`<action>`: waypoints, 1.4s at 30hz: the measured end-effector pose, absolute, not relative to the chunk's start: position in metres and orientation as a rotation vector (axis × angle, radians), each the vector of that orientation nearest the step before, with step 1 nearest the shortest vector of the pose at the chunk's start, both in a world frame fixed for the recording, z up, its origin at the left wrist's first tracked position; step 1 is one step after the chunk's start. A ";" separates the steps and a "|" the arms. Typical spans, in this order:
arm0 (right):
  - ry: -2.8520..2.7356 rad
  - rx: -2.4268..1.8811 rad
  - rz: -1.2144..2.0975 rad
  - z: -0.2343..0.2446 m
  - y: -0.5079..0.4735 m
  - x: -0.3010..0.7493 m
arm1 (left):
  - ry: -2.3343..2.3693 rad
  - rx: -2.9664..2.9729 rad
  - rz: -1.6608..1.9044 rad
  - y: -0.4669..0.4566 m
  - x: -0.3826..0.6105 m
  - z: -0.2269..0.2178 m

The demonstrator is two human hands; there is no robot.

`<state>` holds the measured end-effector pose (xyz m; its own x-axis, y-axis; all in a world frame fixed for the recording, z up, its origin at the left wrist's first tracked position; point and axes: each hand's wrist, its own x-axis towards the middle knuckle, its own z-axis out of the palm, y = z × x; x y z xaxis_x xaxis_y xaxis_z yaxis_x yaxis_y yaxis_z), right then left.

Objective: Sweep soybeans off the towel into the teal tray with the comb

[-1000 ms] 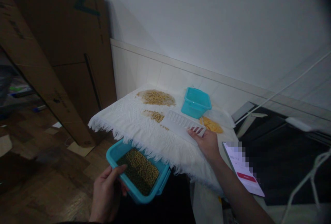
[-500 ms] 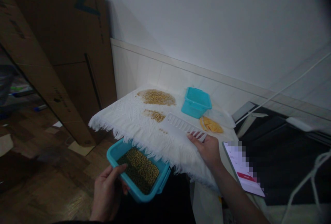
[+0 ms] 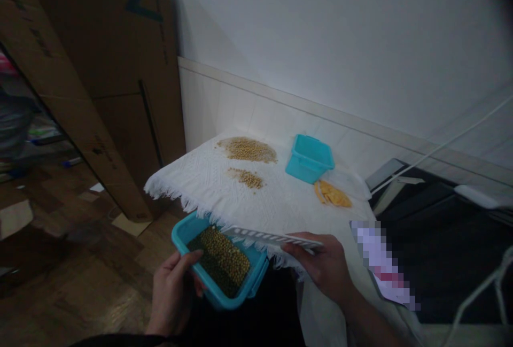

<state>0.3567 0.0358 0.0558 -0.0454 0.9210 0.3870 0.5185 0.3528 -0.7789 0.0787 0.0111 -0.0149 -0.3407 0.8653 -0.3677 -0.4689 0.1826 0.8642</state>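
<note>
My left hand (image 3: 174,291) grips the near-left rim of a teal plastic container (image 3: 226,303), its thumb over the edge. Inside lie yellow soybeans (image 3: 228,253) and smaller dark green beans (image 3: 206,267). Pinched in my right hand (image 3: 326,267) is a white slotted plastic plate (image 3: 276,237), seen nearly edge-on, its far end over the container's back edge. Behind, on the white fringed cloth (image 3: 196,176), rest a larger soybean pile (image 3: 250,149) and a smaller scattered one (image 3: 249,178).
A second teal container (image 3: 310,162) stands on the cloth toward the wall, beside a yellow item (image 3: 334,195) and a clear lid-like piece. To the right are a phone (image 3: 385,267), black equipment and white cables. A tall cardboard box (image 3: 120,58) stands left.
My right hand has drawn the slotted plate from the smaller soybean pile toward the container and tipped it nearly edge-on. The left hand still holds the container in about the same place.
</note>
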 end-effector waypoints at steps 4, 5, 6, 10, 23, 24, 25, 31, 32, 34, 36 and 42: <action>-1.549 -1.434 0.356 0.062 0.062 0.370 | 1.290 0.427 1.409 0.012 0.076 -0.015; -1.493 -1.468 0.281 0.063 0.071 0.374 | 1.301 0.425 1.397 0.013 0.076 -0.013; -1.441 -1.495 0.221 0.063 0.080 0.377 | 1.315 0.424 1.384 0.014 0.076 -0.010; -1.381 -1.530 0.165 0.060 0.104 0.387 | 1.366 0.391 1.388 0.015 0.080 0.002; -1.432 -1.488 0.255 0.057 0.107 0.383 | 1.335 0.393 1.402 0.016 0.080 0.005; -1.436 -1.486 0.261 0.058 0.107 0.382 | 1.334 0.388 1.401 0.016 0.080 0.006; -1.439 -1.481 0.268 0.058 0.107 0.382 | 1.336 0.383 1.400 0.016 0.081 0.007; -1.440 -1.457 0.330 0.060 0.105 0.380 | 1.305 0.373 1.425 0.015 0.079 -0.003; -1.440 -1.454 0.343 0.060 0.105 0.380 | 1.303 0.376 1.428 0.015 0.078 -0.006; -1.441 -1.454 0.367 0.059 0.106 0.379 | 1.298 0.400 1.418 0.014 0.076 -0.012; -1.445 -1.459 0.389 0.059 0.107 0.377 | 1.294 0.431 1.392 0.014 0.074 -0.015; -1.453 -1.458 0.437 0.057 0.108 0.367 | 1.290 0.398 1.444 0.014 0.074 -0.020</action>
